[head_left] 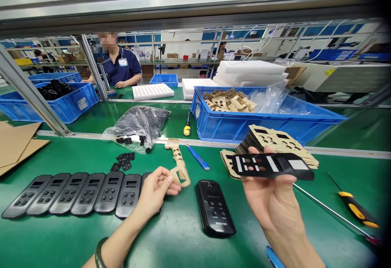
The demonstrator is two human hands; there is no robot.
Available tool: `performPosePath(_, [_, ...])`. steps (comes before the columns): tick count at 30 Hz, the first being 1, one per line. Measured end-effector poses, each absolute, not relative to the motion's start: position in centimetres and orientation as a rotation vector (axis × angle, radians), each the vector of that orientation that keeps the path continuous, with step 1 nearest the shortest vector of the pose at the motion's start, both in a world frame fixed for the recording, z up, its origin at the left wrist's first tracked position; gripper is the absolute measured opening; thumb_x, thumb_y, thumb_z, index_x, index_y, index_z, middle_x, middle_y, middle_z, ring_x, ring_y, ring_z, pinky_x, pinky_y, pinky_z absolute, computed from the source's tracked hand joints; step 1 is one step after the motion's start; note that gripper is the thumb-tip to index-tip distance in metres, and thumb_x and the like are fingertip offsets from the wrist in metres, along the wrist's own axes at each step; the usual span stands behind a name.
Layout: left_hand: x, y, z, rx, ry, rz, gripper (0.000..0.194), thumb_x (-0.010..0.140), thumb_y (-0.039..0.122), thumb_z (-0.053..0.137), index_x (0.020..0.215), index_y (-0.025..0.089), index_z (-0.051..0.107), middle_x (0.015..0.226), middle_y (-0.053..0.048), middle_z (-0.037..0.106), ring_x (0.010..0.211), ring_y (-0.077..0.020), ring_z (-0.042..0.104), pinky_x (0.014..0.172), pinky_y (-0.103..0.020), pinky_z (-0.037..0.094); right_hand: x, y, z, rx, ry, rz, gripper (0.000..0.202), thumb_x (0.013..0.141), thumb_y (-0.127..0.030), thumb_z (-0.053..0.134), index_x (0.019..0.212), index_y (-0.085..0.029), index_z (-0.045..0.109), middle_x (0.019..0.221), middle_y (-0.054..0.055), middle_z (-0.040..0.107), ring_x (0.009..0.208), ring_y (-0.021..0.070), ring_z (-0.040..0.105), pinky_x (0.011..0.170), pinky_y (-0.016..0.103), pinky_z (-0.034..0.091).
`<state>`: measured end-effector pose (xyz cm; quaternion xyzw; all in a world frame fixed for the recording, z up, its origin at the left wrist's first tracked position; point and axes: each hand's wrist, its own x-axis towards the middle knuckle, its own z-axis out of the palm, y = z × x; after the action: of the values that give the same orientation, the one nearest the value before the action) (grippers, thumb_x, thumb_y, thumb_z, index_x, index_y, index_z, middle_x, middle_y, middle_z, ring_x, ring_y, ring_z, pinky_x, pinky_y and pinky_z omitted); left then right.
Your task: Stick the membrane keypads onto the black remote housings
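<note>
My left hand (159,186) pinches a beige cut-out backing sheet (180,166), which hangs long and narrow above the green table. In my right hand (271,203) lies a thin black panel sticker (271,166) with white patches and small openings, fingers and thumb gripping its edges. Between the hands a black remote-like housing (215,209) with a glossy face lies on the table. Behind the right hand stands a stack of beige-backed panels (275,139). To the left, a row of black housings (88,194) with buttons runs along the table, its right end partly hidden by my left hand.
Small black button pads (124,161) lie by a clear bag of black parts (140,123). A blue cutter (198,157), a yellow screwdriver (187,127) and another screwdriver (359,210) lie around. A blue bin (269,125) holds beige scraps. A co-worker (120,66) stands across the bench.
</note>
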<state>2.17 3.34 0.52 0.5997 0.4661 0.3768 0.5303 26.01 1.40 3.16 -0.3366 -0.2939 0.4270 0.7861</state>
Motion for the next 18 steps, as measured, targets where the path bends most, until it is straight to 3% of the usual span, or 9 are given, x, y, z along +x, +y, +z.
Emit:
performPosePath(3, [1.5,3.9,0.4,1.618,1.222,0.919,0.037,0.079,0.036,0.06,0.112,0.017,0.059,0.131,-0.015,0.052,0.111,-0.029,0.056,0.098,-0.047,0.042,25.7,1.7,2.7,-0.786,-0.683,0.966,0.05,0.069,-0.052,0.077,0.114,-0.036,0.063,0.123,-0.001,0.061,0.11,0.0177,0.055,0.066,0.021,0.051])
performPosePath(5, [1.5,3.6,0.3,1.853,1.475,0.809,0.052,0.075,0.028,0.067,0.123,0.009,0.056,0.141,-0.022,0.04,0.121,-0.0385,0.044,0.103,-0.058,0.03,25.2,1.6,2.2,-0.824,-0.75,1.005,0.053,0.071,-0.049,0.076,0.118,-0.034,0.06,0.126,0.003,0.06,0.106,0.0203,0.057,0.064,0.023,0.051])
performPosePath(8, [2.0,2.5,0.0,2.305,1.976,0.3,0.068,0.074,0.032,0.071,0.127,-0.005,0.051,0.136,-0.034,0.041,0.118,-0.0467,0.042,0.096,-0.059,0.034,24.8,1.4,1.4,-0.842,-0.822,1.012,0.053,0.07,-0.049,0.077,0.118,-0.032,0.061,0.129,0.005,0.057,0.111,0.0234,0.055,0.071,0.027,0.052])
performPosePath(11, [2.6,1.5,-0.3,2.544,2.089,-0.058,0.076,0.072,0.045,0.072,0.134,0.008,0.048,0.132,-0.029,0.047,0.113,-0.0447,0.047,0.091,-0.054,0.039,24.7,1.3,1.0,-0.862,-0.818,1.018,0.053,0.065,-0.054,0.078,0.111,-0.03,0.066,0.126,0.005,0.059,0.113,0.0237,0.054,0.075,0.027,0.052])
performPosePath(14, [2.8,1.2,-0.6,2.638,2.0,-0.106,0.062,0.079,0.041,0.066,0.136,0.027,0.046,0.108,-0.018,0.061,0.101,-0.0363,0.055,0.086,-0.049,0.042,24.4,1.1,0.9,-0.879,-0.807,1.097,0.061,0.059,-0.061,0.078,0.11,-0.029,0.067,0.112,0.006,0.066,0.094,0.021,0.061,0.069,0.024,0.053])
performPosePath(16, [2.6,1.3,-0.6,2.626,1.927,-0.025,0.06,0.082,0.033,0.063,0.138,0.028,0.044,0.094,-0.012,0.061,0.093,-0.0314,0.056,0.085,-0.047,0.043,24.1,0.9,0.9,-0.868,-0.796,1.168,0.069,0.056,-0.065,0.077,0.115,-0.03,0.065,0.102,0.004,0.067,0.081,0.0189,0.062,0.068,0.025,0.054])
performPosePath(18, [2.3,1.4,-0.6,2.537,1.815,0.175,0.067,0.081,0.028,0.061,0.142,0.022,0.036,0.102,-0.012,0.056,0.095,-0.0294,0.054,0.086,-0.045,0.044,23.8,0.5,0.9,-0.849,-0.773,1.249,0.077,0.057,-0.067,0.075,0.124,-0.035,0.057,0.098,0.002,0.066,0.075,0.018,0.061,0.067,0.027,0.055])
